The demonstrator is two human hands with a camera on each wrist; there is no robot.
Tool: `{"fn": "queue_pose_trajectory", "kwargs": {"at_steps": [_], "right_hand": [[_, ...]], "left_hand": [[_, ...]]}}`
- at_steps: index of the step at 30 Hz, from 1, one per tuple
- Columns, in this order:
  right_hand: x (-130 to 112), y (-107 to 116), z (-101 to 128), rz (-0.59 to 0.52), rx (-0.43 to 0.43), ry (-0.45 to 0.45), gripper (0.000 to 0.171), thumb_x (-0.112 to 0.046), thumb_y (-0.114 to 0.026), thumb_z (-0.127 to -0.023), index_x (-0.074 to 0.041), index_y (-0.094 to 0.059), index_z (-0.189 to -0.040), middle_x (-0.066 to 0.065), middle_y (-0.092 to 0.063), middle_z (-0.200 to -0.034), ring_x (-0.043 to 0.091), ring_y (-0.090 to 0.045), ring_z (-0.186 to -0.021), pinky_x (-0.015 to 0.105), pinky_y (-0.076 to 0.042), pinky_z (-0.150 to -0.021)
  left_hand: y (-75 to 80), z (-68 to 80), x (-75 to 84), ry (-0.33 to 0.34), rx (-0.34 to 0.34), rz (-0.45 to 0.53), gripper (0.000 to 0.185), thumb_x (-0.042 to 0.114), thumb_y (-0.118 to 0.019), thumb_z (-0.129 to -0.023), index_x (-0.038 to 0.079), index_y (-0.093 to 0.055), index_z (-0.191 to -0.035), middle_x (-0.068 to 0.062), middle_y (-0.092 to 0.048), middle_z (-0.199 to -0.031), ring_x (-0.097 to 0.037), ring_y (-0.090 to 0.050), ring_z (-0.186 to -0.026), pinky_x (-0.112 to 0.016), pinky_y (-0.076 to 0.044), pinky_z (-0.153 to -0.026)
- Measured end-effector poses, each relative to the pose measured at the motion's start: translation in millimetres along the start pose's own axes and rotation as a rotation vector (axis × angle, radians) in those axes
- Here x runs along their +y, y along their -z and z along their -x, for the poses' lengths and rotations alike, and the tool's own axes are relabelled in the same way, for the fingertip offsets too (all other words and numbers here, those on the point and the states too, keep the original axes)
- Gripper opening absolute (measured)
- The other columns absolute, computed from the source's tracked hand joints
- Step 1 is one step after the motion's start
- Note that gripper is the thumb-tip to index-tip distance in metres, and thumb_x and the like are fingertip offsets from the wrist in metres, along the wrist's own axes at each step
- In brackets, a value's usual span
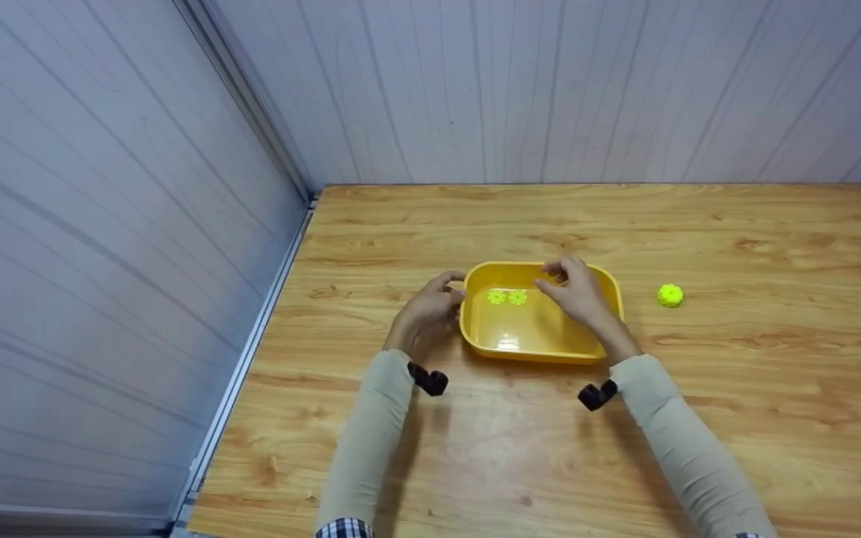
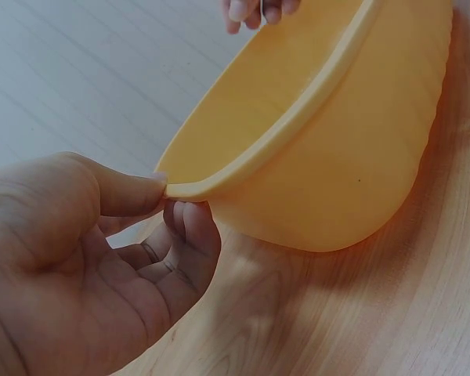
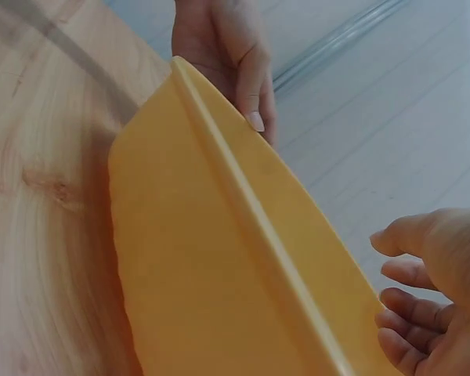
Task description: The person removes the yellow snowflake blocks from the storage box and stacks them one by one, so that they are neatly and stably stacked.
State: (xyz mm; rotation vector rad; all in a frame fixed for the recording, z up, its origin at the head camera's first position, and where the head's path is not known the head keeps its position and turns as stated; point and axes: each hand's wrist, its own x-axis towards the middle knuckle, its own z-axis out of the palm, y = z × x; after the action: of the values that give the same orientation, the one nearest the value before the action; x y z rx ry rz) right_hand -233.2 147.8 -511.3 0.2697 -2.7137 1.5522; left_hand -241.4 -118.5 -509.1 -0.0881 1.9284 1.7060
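Note:
A yellow plastic basin [image 1: 542,340] stands on the wooden table, and two flat yellow-green flower-shaped pieces [image 1: 507,297] lie side by side on its floor. My left hand [image 1: 430,308] pinches the basin's left rim between thumb and fingers, as the left wrist view shows at the rim [image 2: 189,190]. Over the right part of the basin hovers my right hand [image 1: 578,295], its fingers loosely bent and nothing seen between thumb and fingertips. In the right wrist view this right hand [image 3: 431,290] is beside the far rim; the basin's wall hides the flower pieces there.
To the right of the basin, a small stack of yellow-green flower-shaped pieces [image 1: 670,295] sits on the table [image 1: 759,359]. Pale panel walls [image 1: 550,90] rise behind the table and along its left side. Black wrist cameras [image 1: 430,379] jut from both sleeves.

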Motion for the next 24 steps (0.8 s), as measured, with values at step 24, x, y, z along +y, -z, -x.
{"fn": "queue_pose_trajectory", "kwargs": {"at_steps": [24], "right_hand": [[6, -27, -10, 0.176, -0.257, -0.115, 0.037, -0.022, -0.063, -0.087, -0.005, -0.057, -0.119, 0.017, -0.051, -0.109, 0.029, -0.049, -0.099, 0.042, -0.041, -0.084]], "left_hand": [[-1.0, 1.6, 3.5, 0.073, 0.012, 0.08, 0.031, 0.013, -0.045, -0.096, 0.018, -0.05, -0.126, -0.01, -0.048, -0.099, -0.02, -0.049, -0.078, -0.045, -0.041, -0.084]]}}
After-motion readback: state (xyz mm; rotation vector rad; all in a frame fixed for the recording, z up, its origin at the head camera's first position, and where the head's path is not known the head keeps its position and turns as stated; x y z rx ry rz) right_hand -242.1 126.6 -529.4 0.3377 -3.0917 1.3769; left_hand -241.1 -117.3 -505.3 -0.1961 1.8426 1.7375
